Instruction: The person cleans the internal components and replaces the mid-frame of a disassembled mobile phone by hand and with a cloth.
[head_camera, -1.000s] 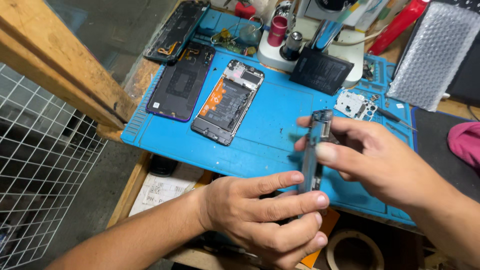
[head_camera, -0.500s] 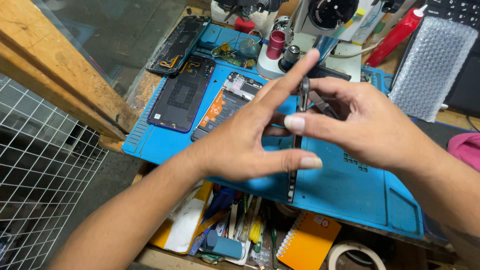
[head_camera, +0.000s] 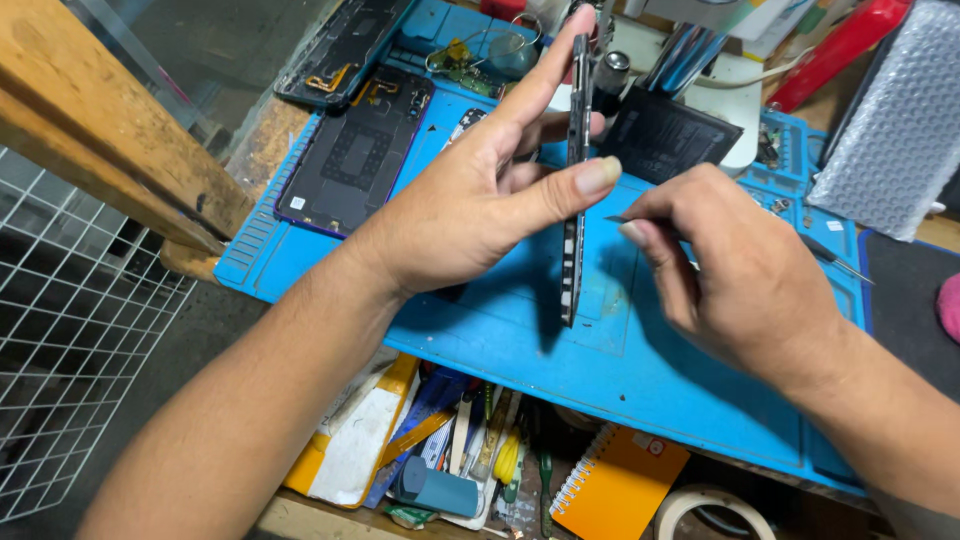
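My left hand (head_camera: 480, 200) holds a thin dark phone frame (head_camera: 572, 250) on edge, upright above the blue work mat (head_camera: 620, 370), thumb and fingers pinching its upper half. My right hand (head_camera: 740, 270) is closed on a slim metal tool (head_camera: 617, 219), its tip pointing at the frame's side edge just below my left thumb. The tool's back end (head_camera: 835, 258) sticks out past the right hand.
A dark phone back cover (head_camera: 355, 150) and another phone shell (head_camera: 340, 50) lie on the mat's far left. A black battery (head_camera: 668, 135) rests by a microscope base. Bubble wrap (head_camera: 900, 120) lies at right. An open drawer of tools (head_camera: 470, 450), an orange notebook (head_camera: 615, 485) and a tape roll (head_camera: 710, 510) sit below. Wire mesh (head_camera: 70, 350) stands at left.
My left hand took the phone frame from the right hand and raised it. The right hand now grips a thin tool at the frame's edge. The view moved closer.
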